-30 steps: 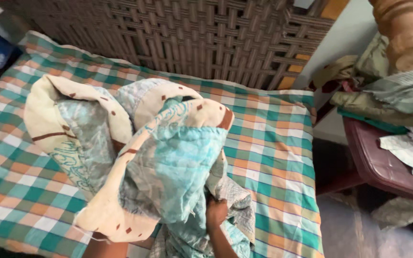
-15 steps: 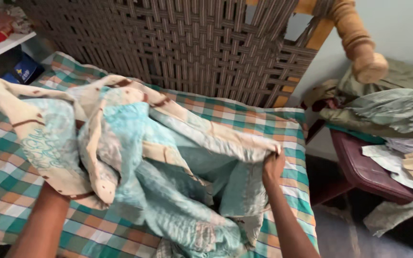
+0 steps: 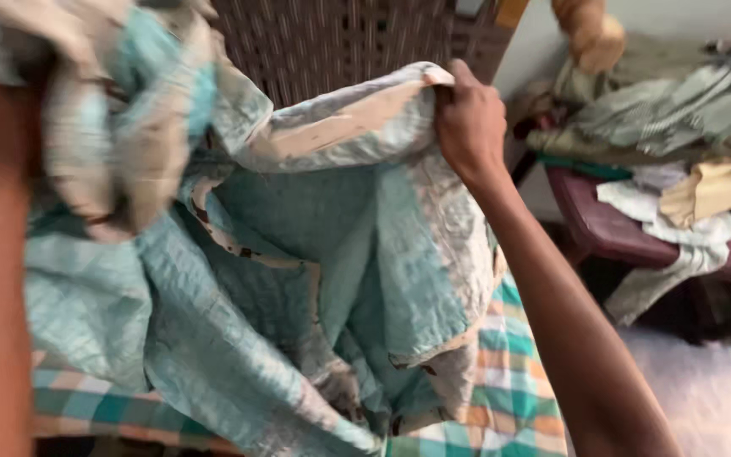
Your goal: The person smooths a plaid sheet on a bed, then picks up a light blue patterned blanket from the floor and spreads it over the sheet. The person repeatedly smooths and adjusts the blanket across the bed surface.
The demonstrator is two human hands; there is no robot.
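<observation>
Fingers of the left hand cannot be made out: only a blurred forearm rises along the left edge of the view, and its end is buried in a bunched fold of the quilt [image 3: 298, 279] near the top left corner, so whether that hand is clenched on the cloth cannot be told. The quilt, pale teal with a cream printed border, hangs in the air between the two arms and drapes down onto the bed [image 3: 501, 398], whose green, orange and white checked sheet shows beneath its lower folds. Behind it stands the woven headboard [image 3: 340, 38] of dark straps.

Further right, the right hand [image 3: 469, 127] is raised with its fingers [image 3: 448, 100] curled shut over the cream edge of the quilt, pinching the hem from above.

Judging by its deep sag and soft crumpled folds, the quilt is limp and thinly padded, light enough to lift with two hands yet bulky, likely to slump and bunch wherever it is unsupported. Its surface looks stitched and matte, not slippery. The border hem and corners seem the best places to grip, since they let the cloth spread flat.

At the far right, a dark red plastic chair [image 3: 619, 233] carries a heap of clothes [image 3: 670, 110], well apart from the quilt.
</observation>
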